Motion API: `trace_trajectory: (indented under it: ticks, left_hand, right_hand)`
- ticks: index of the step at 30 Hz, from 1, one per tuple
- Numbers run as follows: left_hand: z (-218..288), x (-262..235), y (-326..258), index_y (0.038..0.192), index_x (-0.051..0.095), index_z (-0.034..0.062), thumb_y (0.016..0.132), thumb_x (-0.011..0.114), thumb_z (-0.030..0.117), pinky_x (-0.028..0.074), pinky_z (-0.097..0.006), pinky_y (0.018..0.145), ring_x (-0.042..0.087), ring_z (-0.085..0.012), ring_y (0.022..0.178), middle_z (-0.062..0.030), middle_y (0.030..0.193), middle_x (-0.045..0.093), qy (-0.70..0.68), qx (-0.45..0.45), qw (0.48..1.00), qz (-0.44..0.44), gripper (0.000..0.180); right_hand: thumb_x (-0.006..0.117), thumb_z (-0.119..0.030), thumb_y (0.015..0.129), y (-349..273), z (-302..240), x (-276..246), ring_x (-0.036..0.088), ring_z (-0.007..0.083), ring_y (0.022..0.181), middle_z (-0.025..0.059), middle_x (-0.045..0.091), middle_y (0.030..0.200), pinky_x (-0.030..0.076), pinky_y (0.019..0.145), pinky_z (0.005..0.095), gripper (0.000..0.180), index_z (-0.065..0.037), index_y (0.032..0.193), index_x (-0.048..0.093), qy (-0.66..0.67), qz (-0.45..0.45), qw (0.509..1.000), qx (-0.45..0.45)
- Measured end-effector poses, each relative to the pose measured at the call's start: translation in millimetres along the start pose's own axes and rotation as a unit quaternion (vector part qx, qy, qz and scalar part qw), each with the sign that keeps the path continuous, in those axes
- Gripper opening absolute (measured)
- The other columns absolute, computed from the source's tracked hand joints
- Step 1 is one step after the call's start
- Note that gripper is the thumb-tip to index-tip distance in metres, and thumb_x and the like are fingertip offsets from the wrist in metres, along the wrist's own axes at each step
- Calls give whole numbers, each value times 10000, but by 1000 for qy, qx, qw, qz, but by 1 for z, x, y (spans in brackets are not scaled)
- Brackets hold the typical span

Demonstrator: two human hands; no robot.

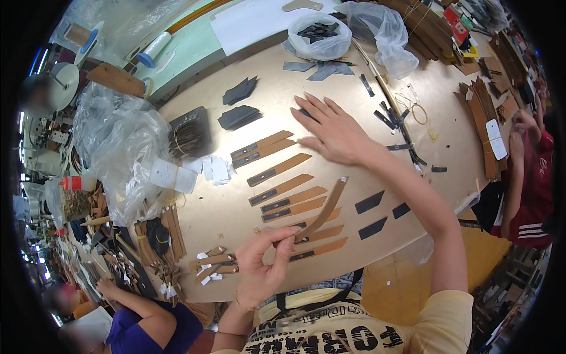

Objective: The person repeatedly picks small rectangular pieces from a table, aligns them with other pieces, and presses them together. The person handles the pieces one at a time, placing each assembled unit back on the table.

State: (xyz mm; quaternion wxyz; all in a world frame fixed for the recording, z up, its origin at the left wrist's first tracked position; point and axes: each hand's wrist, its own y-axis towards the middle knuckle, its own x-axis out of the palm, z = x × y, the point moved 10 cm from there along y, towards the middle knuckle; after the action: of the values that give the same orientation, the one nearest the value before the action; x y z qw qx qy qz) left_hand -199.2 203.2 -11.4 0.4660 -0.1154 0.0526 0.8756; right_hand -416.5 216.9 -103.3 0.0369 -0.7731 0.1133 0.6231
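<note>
1. Pinching one end, your left hand (265, 258) holds the strip (326, 209) up toward the table's (203, 229) near edge.
2. Your right hand (339, 131) spreads, loose, over a black piece (308, 114); contact unclear.
3. Strip's likely light, bendy: grip that end.

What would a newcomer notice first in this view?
Probably the column of tan strips with dark patches across the table. At its near end the left hand pinches a curved brown strip; the right hand spreads beside its far end. Beyond sits a whitish plastic bag of dark pieces.
</note>
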Motion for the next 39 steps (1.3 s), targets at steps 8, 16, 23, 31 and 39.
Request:
trace_trajectory:
  ticks: [8, 16, 23, 31, 39]
  left_hand:
    - [-3, 24, 9, 1022, 687, -39, 964, 594, 35, 524, -253, 671, 662, -132, 739, -102, 886, 704, -28, -19, 997, -71, 132]
    - [-28, 60, 43, 1089, 670, -43, 980, 584, 65, 540, -246, 678, 683, -113, 765, -72, 849, 695, -113, -62, 985, -118, 176]
    - [-63, 86, 73, 1098, 669, -36, 969, 622, 79, 549, -209, 651, 667, -81, 742, -61, 892, 690, -122, -160, 975, -100, 179]
    - [-72, 82, 93, 994, 675, -45, 927, 670, 62, 570, -212, 596, 690, -84, 693, -57, 765, 687, 4, -186, 979, -77, 126]
    - [-72, 81, 97, 933, 665, -59, 920, 661, 32, 560, -216, 590, 687, -94, 662, -58, 752, 692, 36, -165, 983, -77, 92]
  right_hand:
    - [309, -526, 1034, -63, -14, -9, 195, 289, 1500, 120, 283, 1598, 152, 1218, 452, 643, -107, 1521, 342, 70, 1, 995, 68]
    - [289, -626, 1011, -105, 33, -39, 563, 212, 1162, 141, 629, 1237, 376, 1056, 401, 753, -28, 1438, 456, 715, 92, 657, 218]
    - [774, -53, 821, -124, 29, -28, 638, 82, 836, 42, 667, 969, 522, 750, 239, 317, 7, 1100, 635, 644, 29, 707, 290]
    - [737, -45, 845, -107, 46, -17, 569, 20, 721, -9, 643, 919, 465, 630, 175, 214, 2, 1033, 645, 458, -12, 822, 338]
    - [752, -47, 831, -97, 43, -27, 496, -16, 653, -41, 622, 877, 380, 551, 153, 273, -25, 1067, 616, 448, 11, 831, 329]
